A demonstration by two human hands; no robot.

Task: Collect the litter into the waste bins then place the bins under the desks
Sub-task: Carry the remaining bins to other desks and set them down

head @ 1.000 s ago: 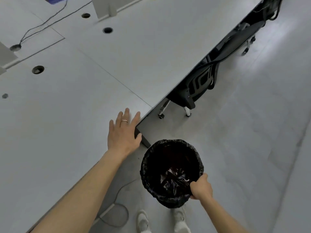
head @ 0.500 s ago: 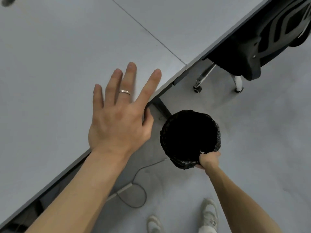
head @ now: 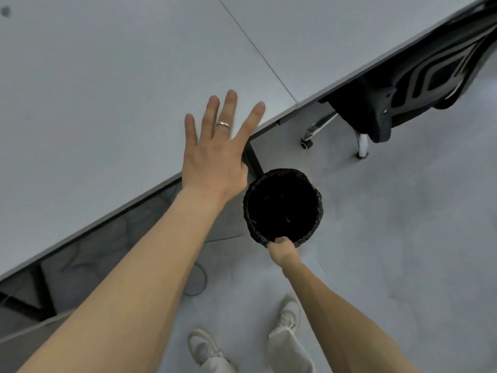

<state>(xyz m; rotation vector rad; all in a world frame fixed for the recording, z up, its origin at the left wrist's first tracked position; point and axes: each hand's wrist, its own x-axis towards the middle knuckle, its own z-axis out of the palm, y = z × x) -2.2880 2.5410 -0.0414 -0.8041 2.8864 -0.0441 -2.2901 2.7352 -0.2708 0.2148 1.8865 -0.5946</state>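
A round waste bin lined with a black bag is low over the floor, just outside the desk's front edge and beside a dark desk leg. My right hand grips the bin's near rim, fingers closed on the bag. My left hand lies flat on the grey desk at its edge, fingers spread, a ring on one finger. The inside of the bin is too dark to show any litter.
A black office chair is tucked under the desk at the upper right, its chrome legs on the floor. A cable loops on the floor under the desk. My white shoes stand below the bin. Open grey floor lies to the right.
The view has dropped closer to the desk edge. The bin, held by my right hand, has gone lower and nearer the desk leg. My left hand stays flat on the desk.
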